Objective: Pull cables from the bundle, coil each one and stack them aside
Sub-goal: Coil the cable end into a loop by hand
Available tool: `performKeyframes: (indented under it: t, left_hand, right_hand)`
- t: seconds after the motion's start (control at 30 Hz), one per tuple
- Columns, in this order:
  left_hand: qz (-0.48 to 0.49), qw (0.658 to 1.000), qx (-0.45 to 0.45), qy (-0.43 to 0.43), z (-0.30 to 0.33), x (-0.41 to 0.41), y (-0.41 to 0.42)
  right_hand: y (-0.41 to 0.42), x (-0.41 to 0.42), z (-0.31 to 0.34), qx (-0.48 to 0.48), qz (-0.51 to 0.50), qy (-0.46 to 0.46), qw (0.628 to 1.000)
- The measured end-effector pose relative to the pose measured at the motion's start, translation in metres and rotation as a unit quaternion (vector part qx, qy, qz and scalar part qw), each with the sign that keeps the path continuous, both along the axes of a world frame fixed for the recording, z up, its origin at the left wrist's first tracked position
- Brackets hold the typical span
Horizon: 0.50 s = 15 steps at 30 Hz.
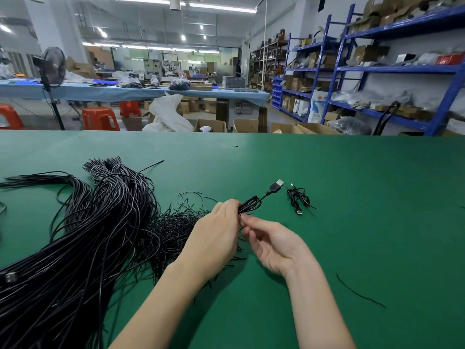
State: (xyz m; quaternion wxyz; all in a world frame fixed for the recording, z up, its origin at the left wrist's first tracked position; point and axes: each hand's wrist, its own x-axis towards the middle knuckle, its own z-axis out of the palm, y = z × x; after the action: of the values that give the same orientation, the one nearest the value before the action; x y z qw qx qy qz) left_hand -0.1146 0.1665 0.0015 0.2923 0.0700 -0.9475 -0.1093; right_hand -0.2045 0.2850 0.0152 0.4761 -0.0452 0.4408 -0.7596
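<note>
While its fingers curl round a small coil of black cable [250, 204], the left hand [214, 238] holds that coil just above the green table [352, 197], with the USB plug [276, 185] sticking out up and to the right. The right hand [273, 244] sits just beside it, fingertips pinching what seems to be a thin strand at the coil's underside, though the contact is hard to make out. A finished coiled cable [298, 199] lies near, to the right. Left of the hands spreads a tangle of short wire ties [173, 227], and beyond it the large cable bundle [75, 248]. One loose black strand [359, 293] lies apart at the right.
</note>
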Motion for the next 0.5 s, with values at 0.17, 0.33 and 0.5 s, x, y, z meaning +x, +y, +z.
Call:
performKeyframes:
  t: [0.17, 0.33, 0.5]
  left_hand:
    - [0.006, 1.000, 0.012, -0.006, -0.0019, -0.0022, 0.0021]
    - [0.011, 1.000, 0.012, -0.026, -0.0003, -0.0025, 0.0031]
    - [0.025, 0.998, 0.011, -0.056, 0.0047, -0.0026, 0.0059]
  right_hand:
    - [-0.0014, -0.0001, -0.0014, 0.003, -0.013, -0.002, 1.000]
    - [-0.0018, 0.0022, -0.0016, -0.003, -0.022, -0.006, 1.000]
    - [-0.0011, -0.0010, 0.0011, 0.008, -0.065, 0.081, 0.995]
